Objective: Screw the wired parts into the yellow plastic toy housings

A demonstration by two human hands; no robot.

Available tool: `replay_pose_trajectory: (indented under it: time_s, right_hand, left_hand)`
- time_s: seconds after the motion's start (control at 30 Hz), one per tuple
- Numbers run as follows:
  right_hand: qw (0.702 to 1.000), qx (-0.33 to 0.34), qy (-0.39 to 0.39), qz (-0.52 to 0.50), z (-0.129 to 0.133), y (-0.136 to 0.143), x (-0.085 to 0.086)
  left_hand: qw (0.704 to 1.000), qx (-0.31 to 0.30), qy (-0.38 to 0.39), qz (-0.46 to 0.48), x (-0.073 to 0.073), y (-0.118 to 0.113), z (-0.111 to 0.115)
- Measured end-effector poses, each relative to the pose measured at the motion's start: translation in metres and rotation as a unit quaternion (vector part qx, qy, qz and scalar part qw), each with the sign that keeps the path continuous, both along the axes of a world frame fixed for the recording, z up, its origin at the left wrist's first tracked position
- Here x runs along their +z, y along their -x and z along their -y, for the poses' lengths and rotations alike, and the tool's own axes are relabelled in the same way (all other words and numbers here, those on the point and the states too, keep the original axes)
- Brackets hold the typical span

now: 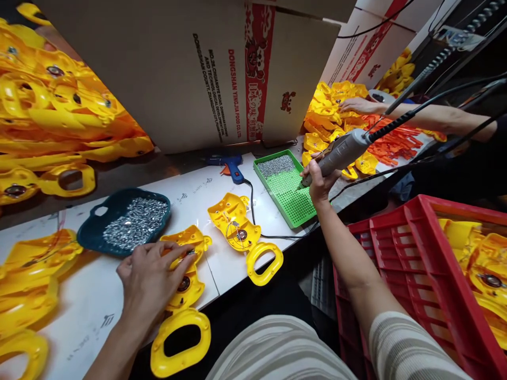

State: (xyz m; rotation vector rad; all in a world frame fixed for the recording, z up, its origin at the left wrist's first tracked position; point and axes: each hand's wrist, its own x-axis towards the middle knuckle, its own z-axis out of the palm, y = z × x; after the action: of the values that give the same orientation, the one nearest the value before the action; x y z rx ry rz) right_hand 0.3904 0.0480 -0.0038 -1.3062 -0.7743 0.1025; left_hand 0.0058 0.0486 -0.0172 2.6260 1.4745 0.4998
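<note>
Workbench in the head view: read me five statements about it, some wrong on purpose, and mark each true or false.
1. The right hand holds a gray power screwdriver. True.
2. The green tray is empty. False: small metal pieces are heaped at its far end.
3. The left hand holds the blue glue gun. False: its fingers are at a yellow shell; the glue gun lies on the bench.
4. The dark bowl contains shiny metal pieces. True.
5. The red crate contains yellow parts. True.
</note>
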Motion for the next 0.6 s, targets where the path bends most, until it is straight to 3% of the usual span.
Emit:
replay_pose_trajectory:
  time_s: [0.6]
  right_hand:
    - [0.995, 0.049, -0.074, -0.041, -0.0034, -0.0005, -0.0079]
  left_hand:
    - [1.0, 0.016, 0.0, 0.011, -0.003, 0.0028, -0.0024]
